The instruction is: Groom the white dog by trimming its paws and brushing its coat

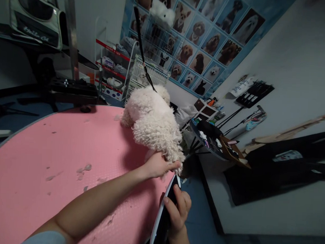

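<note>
Step in hand, judged: trimming the leg fur; hold the limb steady, clipper blade flat, strokes light, skin clear of the teeth. Dog [152,118] on pink table [30,149], rear nearest. Left hand [159,167] closed round what looks like a hind leg [173,151], its end by the thumb. Right hand [180,209] grips clipper [163,218], tip just beside that end; contact cannot be told.

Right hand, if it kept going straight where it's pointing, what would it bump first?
Its clippers would probably meet the curly dog first, or maybe the left hand holding it; depth is unclear.
</note>
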Tool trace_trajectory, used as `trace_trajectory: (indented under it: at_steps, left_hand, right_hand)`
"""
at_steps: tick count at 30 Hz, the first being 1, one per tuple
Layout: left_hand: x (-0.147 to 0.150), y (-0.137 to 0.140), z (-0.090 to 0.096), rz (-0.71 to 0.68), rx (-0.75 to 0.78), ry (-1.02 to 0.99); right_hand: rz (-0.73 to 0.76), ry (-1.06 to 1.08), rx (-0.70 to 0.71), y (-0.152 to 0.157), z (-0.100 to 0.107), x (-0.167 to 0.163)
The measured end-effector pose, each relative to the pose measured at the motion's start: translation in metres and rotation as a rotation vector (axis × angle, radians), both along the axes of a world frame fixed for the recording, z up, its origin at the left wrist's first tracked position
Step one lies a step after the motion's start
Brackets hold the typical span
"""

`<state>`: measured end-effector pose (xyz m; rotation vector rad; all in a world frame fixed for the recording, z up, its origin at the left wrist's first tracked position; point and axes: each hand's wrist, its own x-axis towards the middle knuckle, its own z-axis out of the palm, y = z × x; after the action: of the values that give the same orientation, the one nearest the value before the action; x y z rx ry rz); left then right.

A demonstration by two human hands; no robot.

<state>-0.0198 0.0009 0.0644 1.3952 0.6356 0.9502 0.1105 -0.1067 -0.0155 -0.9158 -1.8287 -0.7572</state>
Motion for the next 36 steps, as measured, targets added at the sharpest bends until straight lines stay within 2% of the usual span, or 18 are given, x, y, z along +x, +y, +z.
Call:
trace_trajectory:
  at_steps: [5,8,14,19,23,27,29,31,33,36]
  left_hand:
    - [0.000,-0.001,0.001,0.035,0.015,-0.046]
    - [0.000,-0.001,0.001,0.042,0.013,-0.064]
    - [0.003,-0.003,-0.001,0.027,-0.027,-0.069]
    - [0.004,-0.002,-0.001,0.049,-0.039,-0.070]
    - [0.004,-0.001,-0.002,0.024,-0.073,-0.017]
    - [0.006,0.001,-0.007,-0.016,-0.107,0.023]
    - [0.006,0.003,-0.010,0.011,-0.096,0.002]
    - [0.006,0.005,-0.011,0.048,-0.061,-0.038]
    - [0.005,0.006,-0.011,0.045,-0.043,-0.054]
    - [0.005,0.005,-0.011,-0.007,-0.070,-0.026]
  right_hand:
    - [-0.013,0.041,-0.044,0.000,-0.009,-0.003]
    - [-0.025,0.129,-0.010,-0.003,-0.015,-0.006]
    - [-0.028,0.083,0.005,0.001,-0.012,-0.009]
    - [-0.063,0.131,0.064,0.005,-0.011,-0.008]
    - [-0.038,0.078,0.010,0.009,-0.009,-0.006]
    - [-0.051,0.138,-0.005,0.011,-0.007,-0.001]
    - [-0.005,0.177,-0.116,0.008,-0.002,-0.001]
    - [0.114,0.327,-0.305,0.002,0.007,-0.003]
    - [0.266,0.641,-0.430,-0.007,0.014,-0.008]
    - [0.402,1.120,-0.448,-0.018,0.016,-0.013]
